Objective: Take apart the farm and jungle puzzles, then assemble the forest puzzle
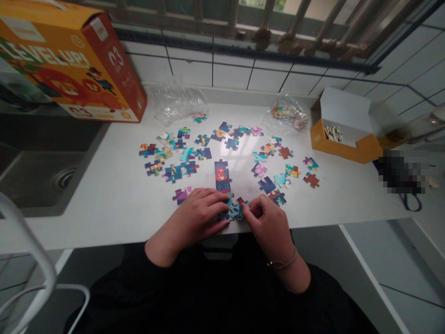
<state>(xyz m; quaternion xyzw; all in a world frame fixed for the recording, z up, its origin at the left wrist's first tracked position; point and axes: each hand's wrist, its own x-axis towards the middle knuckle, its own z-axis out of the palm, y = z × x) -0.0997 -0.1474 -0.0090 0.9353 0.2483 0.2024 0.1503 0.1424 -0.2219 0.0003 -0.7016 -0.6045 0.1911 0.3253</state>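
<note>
Near the counter's front edge lies a strip of joined puzzle pieces (222, 175), dark blue with a red figure at its upper end and teal at its lower end. My left hand (203, 211) lies flat with fingers stretched over the lower left of the strip. At the strip's lower right, my right hand (266, 215) pinches a puzzle piece (241, 201) between thumb and finger, against the teal part. My fingers partly cover that piece. A purple puzzle piece (180, 195) rests just beyond my left hand, and a brown and green piece (278, 198) lies by my right knuckles.
Loose pieces (173, 173) spread over the white counter (118, 185) on both sides. Behind them are a clear plastic package (177, 99), a bag of pieces (290, 113) and an open yellow box (344, 147). An orange box (69, 60) stands by the sink (38, 162) at left.
</note>
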